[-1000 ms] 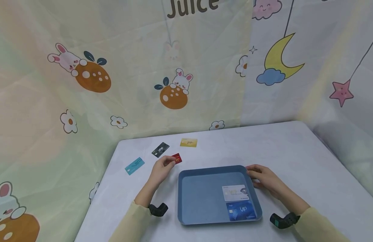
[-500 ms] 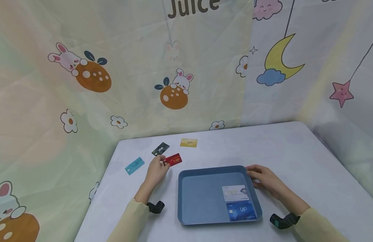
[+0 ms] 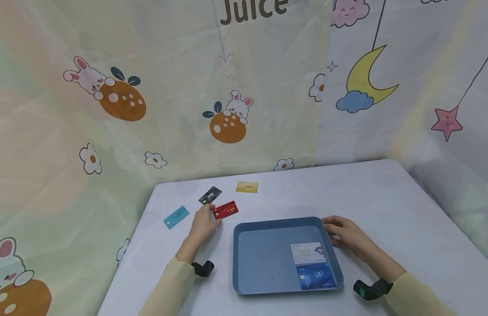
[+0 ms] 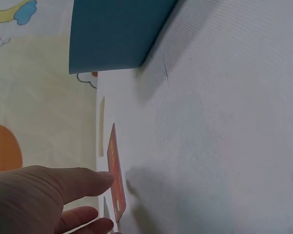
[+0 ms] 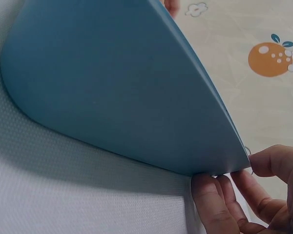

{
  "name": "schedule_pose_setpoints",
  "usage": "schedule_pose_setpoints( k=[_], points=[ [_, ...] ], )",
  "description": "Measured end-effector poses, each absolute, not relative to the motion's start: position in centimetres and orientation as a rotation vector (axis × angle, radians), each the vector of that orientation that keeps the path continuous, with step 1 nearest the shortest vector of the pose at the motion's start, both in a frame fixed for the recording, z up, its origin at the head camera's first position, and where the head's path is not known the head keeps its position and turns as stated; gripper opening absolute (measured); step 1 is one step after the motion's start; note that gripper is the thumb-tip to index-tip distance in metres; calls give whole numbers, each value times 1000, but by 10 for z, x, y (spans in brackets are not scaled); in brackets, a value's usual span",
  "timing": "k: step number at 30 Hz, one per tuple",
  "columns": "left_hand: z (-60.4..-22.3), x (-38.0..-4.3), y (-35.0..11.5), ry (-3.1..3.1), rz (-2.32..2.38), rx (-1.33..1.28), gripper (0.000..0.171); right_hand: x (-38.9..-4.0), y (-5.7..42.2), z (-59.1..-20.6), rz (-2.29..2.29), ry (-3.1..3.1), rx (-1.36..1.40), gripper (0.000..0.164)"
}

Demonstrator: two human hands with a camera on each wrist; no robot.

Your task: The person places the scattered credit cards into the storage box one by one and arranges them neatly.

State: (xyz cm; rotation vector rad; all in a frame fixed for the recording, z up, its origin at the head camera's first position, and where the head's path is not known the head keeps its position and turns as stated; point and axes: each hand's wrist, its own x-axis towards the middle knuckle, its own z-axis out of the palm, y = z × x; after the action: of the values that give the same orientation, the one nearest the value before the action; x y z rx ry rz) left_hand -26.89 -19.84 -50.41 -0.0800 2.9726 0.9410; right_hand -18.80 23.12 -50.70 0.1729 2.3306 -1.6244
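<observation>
My left hand (image 3: 202, 226) is at the left end of a red VIP card (image 3: 225, 210) lying on the table. In the left wrist view its straight thumb (image 4: 88, 183) overlaps the red card, and the fingertips are by the card's end. The head view shows thumb and forefinger spread to either side of that end. At the tray's far right corner, my right hand (image 3: 346, 235) grips the blue tray (image 3: 263, 259), thumb at the rim and fingers under it in the right wrist view. A white card (image 3: 308, 253) and a blue VIP card (image 3: 316, 276) lie inside the tray, at the right.
A black VIP card (image 3: 210, 195) lies just beyond my left fingertips. To the left lies a teal card (image 3: 176, 217), and a gold card (image 3: 247, 187) lies near the back edge of the white-covered table (image 3: 370, 188). Printed cloth (image 3: 180, 87) hangs behind.
My left hand has drawn back leftward along the red card, baring its face. Since half a second ago the left thumb has edged away from the card. Tray and right hand stay put.
</observation>
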Motion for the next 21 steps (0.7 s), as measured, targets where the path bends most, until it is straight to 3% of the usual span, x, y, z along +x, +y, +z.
schedule_pose_setpoints(
  k=[21],
  points=[
    [-512,-282,-204,2961,861,-120,55,-187,231,-506,-1624,2329,163,48]
  ],
)
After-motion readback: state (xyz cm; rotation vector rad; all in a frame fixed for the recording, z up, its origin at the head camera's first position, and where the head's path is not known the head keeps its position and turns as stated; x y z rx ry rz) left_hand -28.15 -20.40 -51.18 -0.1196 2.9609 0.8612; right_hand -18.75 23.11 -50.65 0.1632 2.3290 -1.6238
